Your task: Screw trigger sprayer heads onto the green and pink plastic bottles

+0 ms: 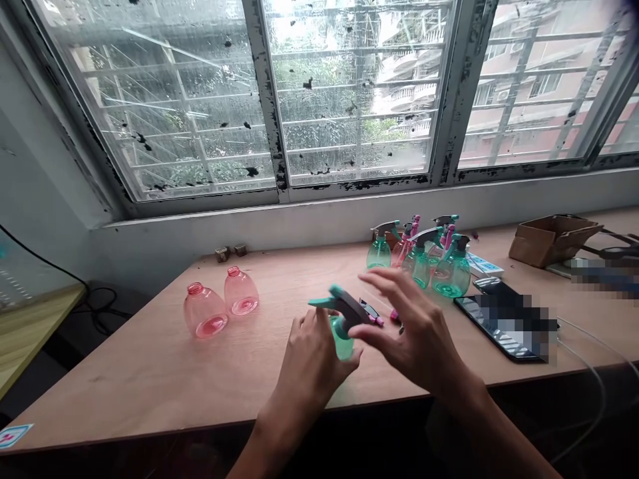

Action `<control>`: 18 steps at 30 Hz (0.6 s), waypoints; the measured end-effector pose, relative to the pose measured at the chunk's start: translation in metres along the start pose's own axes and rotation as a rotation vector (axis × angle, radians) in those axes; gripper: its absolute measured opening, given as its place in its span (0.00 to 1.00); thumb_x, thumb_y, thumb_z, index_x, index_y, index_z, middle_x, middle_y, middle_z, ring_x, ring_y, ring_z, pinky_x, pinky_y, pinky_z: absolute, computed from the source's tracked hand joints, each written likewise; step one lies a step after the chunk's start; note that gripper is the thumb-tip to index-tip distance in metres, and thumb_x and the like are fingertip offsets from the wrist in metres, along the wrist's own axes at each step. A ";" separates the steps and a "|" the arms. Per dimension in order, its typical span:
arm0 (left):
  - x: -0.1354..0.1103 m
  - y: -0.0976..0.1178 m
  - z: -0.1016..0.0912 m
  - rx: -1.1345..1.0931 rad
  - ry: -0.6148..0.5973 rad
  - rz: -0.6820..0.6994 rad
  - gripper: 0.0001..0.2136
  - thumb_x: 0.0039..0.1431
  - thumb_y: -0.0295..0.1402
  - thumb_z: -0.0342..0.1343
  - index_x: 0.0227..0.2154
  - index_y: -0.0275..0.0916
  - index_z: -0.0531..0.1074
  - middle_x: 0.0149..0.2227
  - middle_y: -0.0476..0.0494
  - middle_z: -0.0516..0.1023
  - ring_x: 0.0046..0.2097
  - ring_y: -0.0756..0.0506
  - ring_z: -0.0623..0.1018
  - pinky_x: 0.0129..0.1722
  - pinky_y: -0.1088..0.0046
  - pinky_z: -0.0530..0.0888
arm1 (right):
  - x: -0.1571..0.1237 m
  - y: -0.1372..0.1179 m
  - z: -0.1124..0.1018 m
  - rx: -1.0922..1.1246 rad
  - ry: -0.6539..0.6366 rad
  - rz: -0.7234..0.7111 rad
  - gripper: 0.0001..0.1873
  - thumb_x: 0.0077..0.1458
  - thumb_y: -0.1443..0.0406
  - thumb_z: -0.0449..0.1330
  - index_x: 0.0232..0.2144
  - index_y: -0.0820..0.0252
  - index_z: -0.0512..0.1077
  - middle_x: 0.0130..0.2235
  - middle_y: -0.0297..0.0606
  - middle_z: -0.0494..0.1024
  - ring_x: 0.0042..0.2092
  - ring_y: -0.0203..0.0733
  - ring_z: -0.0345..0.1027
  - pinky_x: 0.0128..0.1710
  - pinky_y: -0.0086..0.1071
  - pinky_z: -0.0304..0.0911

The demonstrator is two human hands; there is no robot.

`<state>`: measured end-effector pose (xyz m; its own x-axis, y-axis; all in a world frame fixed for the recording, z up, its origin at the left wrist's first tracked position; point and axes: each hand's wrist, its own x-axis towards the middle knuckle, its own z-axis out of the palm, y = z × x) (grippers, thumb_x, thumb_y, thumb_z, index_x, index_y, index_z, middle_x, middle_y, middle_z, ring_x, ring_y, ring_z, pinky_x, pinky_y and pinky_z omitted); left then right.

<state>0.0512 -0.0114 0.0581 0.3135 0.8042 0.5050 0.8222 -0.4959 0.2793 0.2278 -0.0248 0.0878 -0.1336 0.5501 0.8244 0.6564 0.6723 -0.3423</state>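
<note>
"What's at the back?"

"A barred window with spattered glass, above a plywood table."

"Left to right, then?"

"Two pink bottles stand bare-necked, near each other. Next, the left hand wraps closed around a green spray bottle, held just above the table."

"And the right hand?"

"Open, fingers spread, just beside the bottle's teal-and-grey sprayer head. I can't tell if they're touching."

"Further right?"

"A cluster of green spray bottles, then a phone, partly blurred, lying flat, and a cardboard box near the table's back edge."
</note>
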 end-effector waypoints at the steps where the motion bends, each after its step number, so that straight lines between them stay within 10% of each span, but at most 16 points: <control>1: -0.002 0.003 0.001 0.040 -0.013 0.040 0.19 0.49 0.32 0.66 0.42 0.40 0.66 0.40 0.35 0.78 0.43 0.30 0.79 0.44 0.48 0.74 | -0.002 -0.001 -0.001 -0.049 -0.086 -0.003 0.21 0.59 0.48 0.61 0.45 0.56 0.73 0.41 0.46 0.79 0.39 0.52 0.74 0.33 0.38 0.67; 4: -0.007 0.011 0.002 0.090 0.006 0.178 0.18 0.54 0.31 0.62 0.47 0.38 0.66 0.45 0.32 0.77 0.47 0.30 0.77 0.46 0.49 0.74 | -0.003 -0.005 -0.003 -0.127 -0.169 0.089 0.21 0.64 0.49 0.54 0.28 0.57 0.71 0.21 0.36 0.72 0.21 0.43 0.66 0.22 0.33 0.54; 8: -0.004 0.013 -0.002 0.192 0.172 0.204 0.34 0.58 0.35 0.62 0.63 0.41 0.53 0.63 0.26 0.63 0.62 0.26 0.66 0.56 0.43 0.67 | 0.005 0.005 -0.007 0.196 -0.046 0.390 0.23 0.66 0.49 0.52 0.24 0.57 0.65 0.19 0.31 0.68 0.19 0.37 0.62 0.21 0.30 0.54; 11: 0.000 0.010 -0.011 0.176 0.091 0.140 0.34 0.54 0.33 0.65 0.62 0.43 0.57 0.58 0.30 0.70 0.57 0.25 0.71 0.53 0.43 0.68 | 0.011 0.018 -0.011 0.450 -0.141 0.490 0.25 0.66 0.49 0.51 0.22 0.56 0.62 0.18 0.28 0.64 0.19 0.34 0.58 0.18 0.27 0.53; 14: 0.003 0.003 -0.024 -0.125 -0.235 0.106 0.32 0.50 0.35 0.66 0.58 0.45 0.63 0.51 0.38 0.77 0.48 0.31 0.78 0.47 0.51 0.74 | 0.012 0.024 -0.021 0.425 -0.273 0.316 0.23 0.66 0.52 0.54 0.22 0.57 0.64 0.20 0.28 0.66 0.21 0.34 0.59 0.21 0.27 0.54; 18: 0.004 -0.012 -0.026 -0.872 -0.972 0.281 0.40 0.37 0.50 0.70 0.56 0.42 0.67 0.46 0.44 0.79 0.45 0.36 0.80 0.43 0.64 0.77 | 0.006 0.013 -0.048 0.504 -0.553 -0.129 0.15 0.63 0.54 0.61 0.29 0.58 0.74 0.25 0.33 0.76 0.27 0.37 0.68 0.29 0.28 0.63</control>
<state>0.0300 -0.0111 0.0778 0.9293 0.3657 -0.0504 0.2185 -0.4349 0.8736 0.2717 -0.0363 0.1103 -0.6258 0.5310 0.5713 0.2092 0.8199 -0.5329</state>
